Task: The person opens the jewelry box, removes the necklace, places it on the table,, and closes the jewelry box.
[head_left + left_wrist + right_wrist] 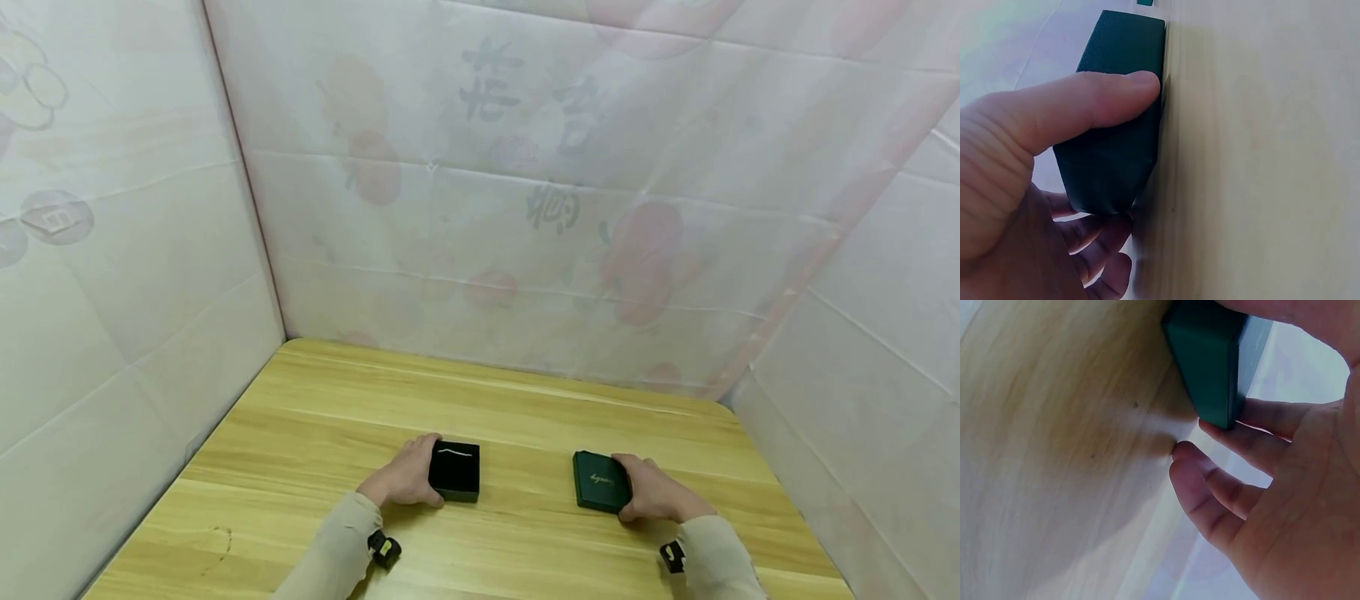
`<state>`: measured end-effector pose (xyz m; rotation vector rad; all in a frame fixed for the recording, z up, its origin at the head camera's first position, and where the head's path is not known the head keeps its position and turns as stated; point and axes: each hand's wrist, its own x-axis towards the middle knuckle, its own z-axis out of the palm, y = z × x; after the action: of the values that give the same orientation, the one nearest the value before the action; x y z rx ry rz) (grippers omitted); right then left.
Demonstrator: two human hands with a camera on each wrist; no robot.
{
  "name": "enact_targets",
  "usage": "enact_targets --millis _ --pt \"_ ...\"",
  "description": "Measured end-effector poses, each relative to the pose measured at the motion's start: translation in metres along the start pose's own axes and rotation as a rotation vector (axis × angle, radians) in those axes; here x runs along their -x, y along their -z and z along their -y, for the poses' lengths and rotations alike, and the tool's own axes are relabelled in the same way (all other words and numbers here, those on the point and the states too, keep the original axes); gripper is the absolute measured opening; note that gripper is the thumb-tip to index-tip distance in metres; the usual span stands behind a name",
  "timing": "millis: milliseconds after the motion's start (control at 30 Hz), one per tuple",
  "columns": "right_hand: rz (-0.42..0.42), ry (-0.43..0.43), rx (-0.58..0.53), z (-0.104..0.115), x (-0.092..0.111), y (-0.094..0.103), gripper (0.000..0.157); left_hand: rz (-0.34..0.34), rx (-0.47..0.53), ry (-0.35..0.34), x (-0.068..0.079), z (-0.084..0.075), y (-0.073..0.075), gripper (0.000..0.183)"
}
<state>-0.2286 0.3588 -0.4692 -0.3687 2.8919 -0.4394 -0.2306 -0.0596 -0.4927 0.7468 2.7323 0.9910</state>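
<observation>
On the table, left of centre, stands a dark green box base [454, 472] with a black lining. A thin silvery chain [454, 453] lies across the lining near its far edge. My left hand [407, 475] grips this base from the left, the thumb along its near wall [1110, 156]. To the right lies the green box lid [600, 481], gold lettering facing up. My right hand [651, 488] holds the lid by its right side, thumb at the near edge and fingers at the far one. In the right wrist view the lid [1207, 362] sits between thumb and fingers.
The wood-grain table [517, 533] is bounded by a pale printed cloth [487, 208] at the back and cloth walls on both sides. A stretch of tabletop separates the base and the lid. Dark marks [225, 542] show on the tabletop at the left.
</observation>
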Motion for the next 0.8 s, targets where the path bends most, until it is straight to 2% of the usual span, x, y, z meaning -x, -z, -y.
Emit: enact_targets --millis 233,433,600,700,800 --pt "0.012 -0.006 -0.008 0.0 0.001 0.001 0.097 0.002 -0.011 0.017 0.0 -0.001 -0.002 0.098" --pt "0.019 0.009 0.022 -0.002 0.001 0.001 0.099 0.009 0.026 0.016 0.001 -0.001 -0.001 0.1" --pt "0.03 -0.005 0.007 -0.001 0.002 0.001 0.105 0.024 0.055 0.011 0.002 -0.001 0.001 0.102" --pt "0.009 -0.007 -0.014 0.003 0.004 0.002 0.104 0.03 0.086 0.007 0.004 -0.002 0.002 0.102" --pt "-0.045 0.001 -0.034 0.013 0.006 0.005 0.095 0.031 0.106 0.004 0.005 -0.002 0.003 0.101"
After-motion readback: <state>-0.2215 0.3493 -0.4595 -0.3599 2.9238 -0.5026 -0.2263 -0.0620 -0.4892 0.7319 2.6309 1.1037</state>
